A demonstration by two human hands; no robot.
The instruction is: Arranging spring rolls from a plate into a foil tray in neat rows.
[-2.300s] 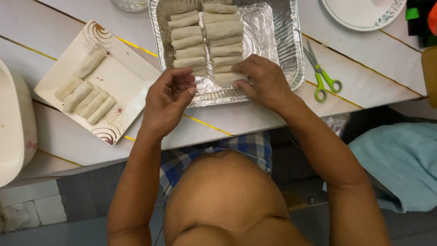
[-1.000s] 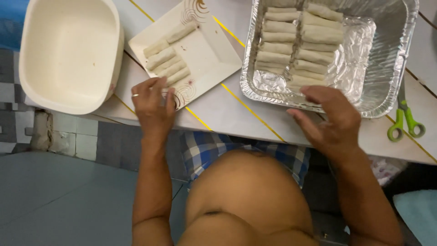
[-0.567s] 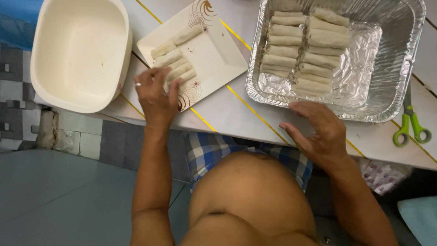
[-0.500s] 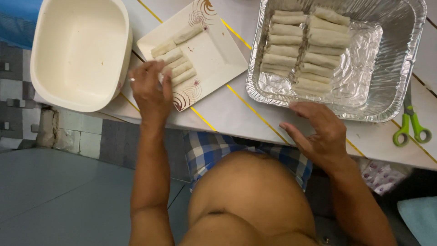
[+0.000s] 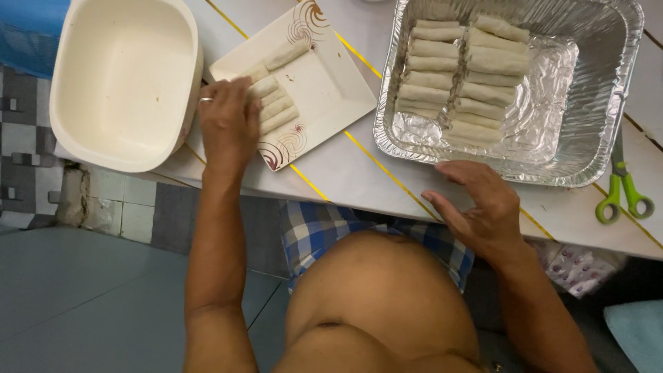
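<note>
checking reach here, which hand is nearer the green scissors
Right. The right hand rests on the table edge below the foil tray, a short way left of the green scissors. The left hand is far across the table, on the rolls on the white plate.

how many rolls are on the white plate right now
5 visible rolls on the white plate: one lying apart near its far edge, and four side by side at the left hand, whose fingers cover their ends. More may be hidden under it.
</note>
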